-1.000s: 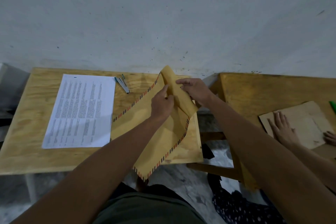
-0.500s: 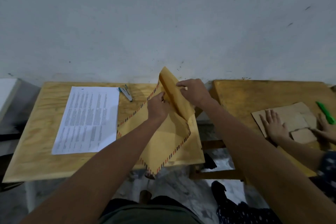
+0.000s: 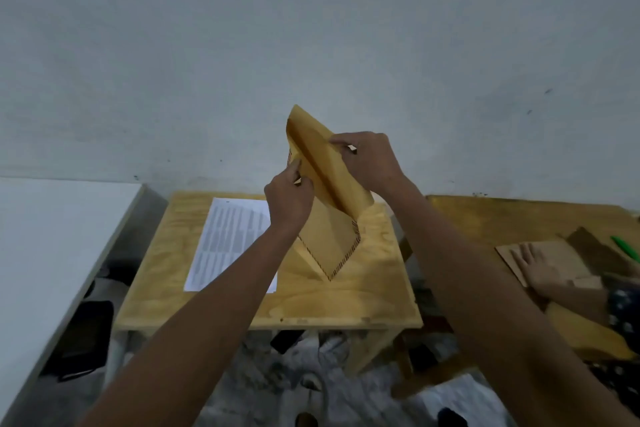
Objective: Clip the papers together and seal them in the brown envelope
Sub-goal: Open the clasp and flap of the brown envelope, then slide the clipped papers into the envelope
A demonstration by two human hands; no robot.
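Note:
I hold the brown envelope (image 3: 327, 218), edged with red and dark stripes, upright above the small wooden table (image 3: 363, 302). My left hand (image 3: 289, 198) pinches its left edge near the top. My right hand (image 3: 369, 158) grips the flap at the upper right. The envelope's lower corner hangs just above the tabletop. A printed white sheet of paper (image 3: 230, 239) lies flat on the left half of the table, partly behind my left forearm. No clip shows in this view.
A second wooden table (image 3: 512, 218) stands to the right, where another person's hand (image 3: 536, 265) rests on brown cardboard (image 3: 561, 253) beside a green pen (image 3: 625, 248). A white surface (image 3: 52, 236) is on the left. Dark objects lie on the floor below.
Both hands have lifted the envelope off the table and tipped it upright. The camera has pulled up and back, so the table looks smaller. The clips at the table's back are hidden now.

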